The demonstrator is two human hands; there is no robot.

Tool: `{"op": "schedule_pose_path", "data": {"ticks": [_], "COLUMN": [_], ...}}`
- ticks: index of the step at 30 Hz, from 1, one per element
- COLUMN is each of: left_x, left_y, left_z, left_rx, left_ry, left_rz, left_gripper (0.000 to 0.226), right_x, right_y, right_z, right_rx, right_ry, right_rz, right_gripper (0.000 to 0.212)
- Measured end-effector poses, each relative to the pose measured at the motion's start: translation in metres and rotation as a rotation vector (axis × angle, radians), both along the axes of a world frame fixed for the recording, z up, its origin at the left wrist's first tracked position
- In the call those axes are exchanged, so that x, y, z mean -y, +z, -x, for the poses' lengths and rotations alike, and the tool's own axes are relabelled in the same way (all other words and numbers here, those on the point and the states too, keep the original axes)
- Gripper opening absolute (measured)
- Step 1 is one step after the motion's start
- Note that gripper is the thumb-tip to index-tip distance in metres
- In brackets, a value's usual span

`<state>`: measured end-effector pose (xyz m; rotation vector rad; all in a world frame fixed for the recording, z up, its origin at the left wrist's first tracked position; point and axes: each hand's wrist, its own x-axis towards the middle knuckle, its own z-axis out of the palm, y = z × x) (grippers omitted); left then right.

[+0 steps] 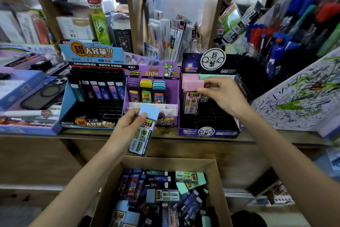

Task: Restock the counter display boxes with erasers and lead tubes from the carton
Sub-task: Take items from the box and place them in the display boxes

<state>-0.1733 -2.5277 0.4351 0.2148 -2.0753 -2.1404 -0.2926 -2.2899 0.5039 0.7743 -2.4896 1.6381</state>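
1. Blue-capped lead case [142, 131]: gripped in the curled fingers of the left hand [127, 127], above the counter edge.
2. Pink-capped lead case [192, 98]: pinched by the right hand [222, 96], standing in the right display box [207, 132]; fingertips partly hidden.
3. Carton [165, 161]: blurred mixed packs; near side cut off.

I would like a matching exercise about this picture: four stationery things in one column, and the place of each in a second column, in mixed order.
Things:
1. blue-capped pack
2. pink-capped pack
3. yellow tubes
4. heap of loose packs

Places:
A. in the middle purple display box
B. in the carton
C. held in the left hand, over the counter edge
D. in the right display box, pinched by the right hand

Pairs: 1-C, 2-D, 3-A, 4-B
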Motion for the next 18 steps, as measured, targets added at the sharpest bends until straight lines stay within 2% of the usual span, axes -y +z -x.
{"op": "schedule_pose_path", "data": {"ticks": [7,11,18], "left_x": [0.001,-0.001,-0.011], "left_y": [0.002,0.000,-0.001], "left_z": [-0.001,-0.002,-0.001], "left_rx": [-0.015,-0.021,-0.021], "left_ry": [0.002,-0.002,-0.020], "left_rz": [0.020,0.004,-0.011], "left_gripper": [0.014,0.016,0.015], "right_x": [0.014,0.014,0.009], "right_y": [-0.004,-0.010,-0.014], "right_z": [-0.002,-0.001,-0.013], "right_rx": [0.006,0.021,-0.182], "right_ry": [-0.020,-0.117,-0.251], "right_rz": [-0.009,-0.041,-0.346], "right_gripper": [0.022,0.021,0.018]}}
